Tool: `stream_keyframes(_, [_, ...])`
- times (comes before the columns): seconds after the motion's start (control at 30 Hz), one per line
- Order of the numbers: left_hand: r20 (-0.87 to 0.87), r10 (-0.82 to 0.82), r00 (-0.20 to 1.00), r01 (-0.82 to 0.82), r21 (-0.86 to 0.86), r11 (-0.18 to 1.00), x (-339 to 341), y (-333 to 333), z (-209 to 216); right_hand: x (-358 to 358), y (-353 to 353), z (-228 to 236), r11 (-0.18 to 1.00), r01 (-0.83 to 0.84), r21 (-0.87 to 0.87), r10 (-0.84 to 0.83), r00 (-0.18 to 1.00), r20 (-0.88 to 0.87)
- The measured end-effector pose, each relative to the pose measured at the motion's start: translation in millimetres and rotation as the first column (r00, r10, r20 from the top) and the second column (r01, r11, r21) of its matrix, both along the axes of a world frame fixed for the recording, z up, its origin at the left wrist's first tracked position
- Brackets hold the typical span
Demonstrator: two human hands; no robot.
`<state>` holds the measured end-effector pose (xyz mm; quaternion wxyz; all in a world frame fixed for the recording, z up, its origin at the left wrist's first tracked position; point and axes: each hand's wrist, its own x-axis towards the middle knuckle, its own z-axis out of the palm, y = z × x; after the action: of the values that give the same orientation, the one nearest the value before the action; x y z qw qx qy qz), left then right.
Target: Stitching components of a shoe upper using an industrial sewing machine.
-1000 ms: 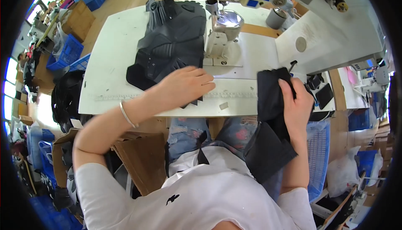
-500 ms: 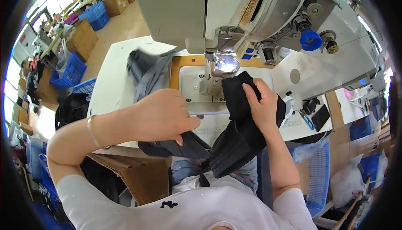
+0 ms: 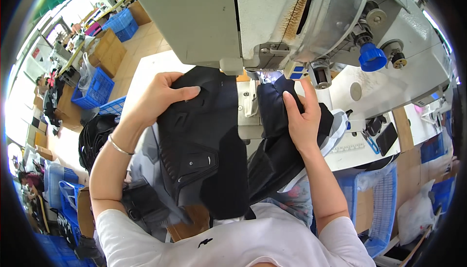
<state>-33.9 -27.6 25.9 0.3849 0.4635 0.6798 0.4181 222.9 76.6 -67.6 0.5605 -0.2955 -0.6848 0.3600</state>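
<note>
Both my hands hold up a black sewn fabric piece (image 3: 214, 121), which looks like part of an unfinished bag, in front of the sewing machine (image 3: 189, 19). My left hand (image 3: 160, 97) is closed on the upper left edge of its wide panel, thumb on top. That panel bears raised patterns and a small angular patch. On the other side, my right hand (image 3: 304, 121) pinches a folded black section close to the needle area, thumb on the near face. Grey fabric (image 3: 143, 165) hangs below my left hand, toward my lap. The panel and the machine head hide much of the stitching bed.
A blue thread-tension knob (image 3: 372, 57) juts from the machine. On the white table's right lie a clear ruler (image 3: 346, 148), blue snips (image 3: 370, 143) and a dark flat object (image 3: 387, 139). Blue baskets (image 3: 382, 208) stand at right and left. A cardboard box (image 3: 194, 223) is below.
My left hand has risen and moved away from me, lifting the wide black panel into view. The grey fabric has shifted from the table toward my lap. My right hand keeps its grip.
</note>
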Motion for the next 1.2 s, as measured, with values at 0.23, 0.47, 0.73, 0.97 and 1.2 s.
stream_keyframes(0.23, [0.095,-0.025,0.995,0.020,0.048,0.999,21.0,5.3,-25.8,-3.3,0.3,4.1,0.988,-0.064,0.138,0.070,0.997,-0.034])
stream_keyframes(0.47, [-0.356,-0.004,0.934,0.046,0.110,0.993,30.8,13.0,-19.1,1.3,-1.9,10.3,0.996,0.052,-0.079,-0.038,0.985,0.171])
stream_keyframes(0.73, [-0.443,-0.057,0.895,0.120,0.114,0.986,36.3,21.1,-12.3,5.0,0.2,15.5,0.998,0.037,-0.056,-0.024,0.978,0.208])
stream_keyframes(0.97, [-0.501,-0.052,0.864,0.112,0.091,0.990,33.6,23.0,-16.9,5.7,0.5,16.4,0.999,0.021,-0.050,-0.010,0.977,0.212])
stream_keyframes(1.2, [-0.533,-0.013,0.846,0.195,0.286,0.938,27.3,30.7,-30.4,6.7,3.4,15.2,0.999,0.013,-0.042,-0.004,0.978,0.210])
